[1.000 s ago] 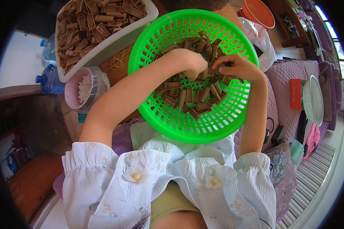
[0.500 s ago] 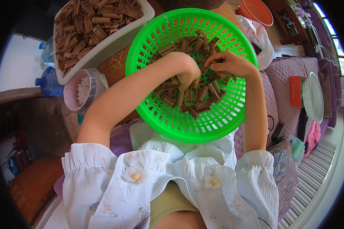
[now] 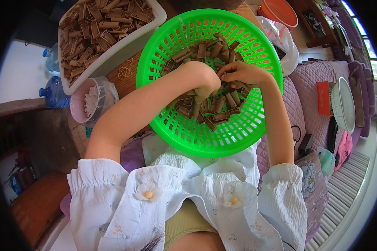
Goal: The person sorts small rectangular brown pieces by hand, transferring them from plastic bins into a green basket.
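A round green plastic basket (image 3: 188, 144) holds a heap of small brown half-pipe plastic pieces (image 3: 220, 115). Over the middle of the heap, my left hand (image 3: 206, 81) bends down with its fingers curled; what they grip is hidden under the hand. From the right, my right hand (image 3: 248, 74) reaches in close beside it, thumb and fingers drawn together near the left hand's knuckles. Anything pinched there is too covered to name. Brown pieces lie directly below both hands.
At the upper left stands a white tub (image 3: 113, 52) piled with the same brown pieces. Below it are a pink bucket (image 3: 80, 109) and blue water jugs (image 3: 56, 92). A rubber-band bundle (image 3: 125, 72) rests on the wooden table. An orange basin (image 3: 280, 12) is at the back right.
My right hand has shifted slightly left and down, closer to my left hand. The brown piece seen at its fingertips before is now hidden. My left hand has barely moved.
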The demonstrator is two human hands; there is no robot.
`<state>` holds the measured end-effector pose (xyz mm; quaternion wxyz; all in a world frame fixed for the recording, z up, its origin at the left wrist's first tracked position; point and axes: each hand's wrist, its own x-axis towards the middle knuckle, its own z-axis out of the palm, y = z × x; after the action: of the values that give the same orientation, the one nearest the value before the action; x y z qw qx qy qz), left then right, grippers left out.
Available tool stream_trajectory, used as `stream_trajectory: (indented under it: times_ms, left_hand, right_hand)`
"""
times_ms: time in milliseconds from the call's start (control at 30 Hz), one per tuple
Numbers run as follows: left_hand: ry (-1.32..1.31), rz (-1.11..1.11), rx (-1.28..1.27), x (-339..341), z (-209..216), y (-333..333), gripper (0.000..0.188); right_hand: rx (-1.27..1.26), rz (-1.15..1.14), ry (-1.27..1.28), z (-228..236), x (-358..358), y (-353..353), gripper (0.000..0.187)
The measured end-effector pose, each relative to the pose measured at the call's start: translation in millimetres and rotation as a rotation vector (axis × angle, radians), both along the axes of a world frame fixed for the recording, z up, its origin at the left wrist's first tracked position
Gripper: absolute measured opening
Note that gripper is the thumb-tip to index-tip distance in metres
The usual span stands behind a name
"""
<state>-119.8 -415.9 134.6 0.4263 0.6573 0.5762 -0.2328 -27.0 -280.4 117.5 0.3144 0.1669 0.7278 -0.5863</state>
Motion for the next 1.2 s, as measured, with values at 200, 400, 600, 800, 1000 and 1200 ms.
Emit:
stream_trajectory:
  times_ms: [200,400,600,800,1000,1200]
  left_hand:
    - [-0.272,-0.007,-0.035,-3,3,2,0.068]
    - [-0.241,0.018,0.066,4,-11,6,0.072]
    - [-0.336,0.179,0.202,-12,-12,5,0.071]
    - [-0.411,0.246,0.406,-20,-3,3,0.062]
    - [-0.425,0.385,0.686,-32,-20,7,0.051]
    - [-0.462,0.444,0.457,-45,9,3,0.046]
  right_hand:
    - [-0.015,-0.005,-0.052,-4,-3,0,0.022]
    - [-0.045,-0.088,-0.05,-11,0,8,0.02]
    - [-0.049,-0.229,0.048,12,-3,4,0.018]
    - [-0.111,-0.376,0.19,15,1,19,0.018]
    - [-0.132,-0.54,0.278,22,-3,21,0.018]
    - [-0.093,-0.557,0.251,31,-1,19,0.018]
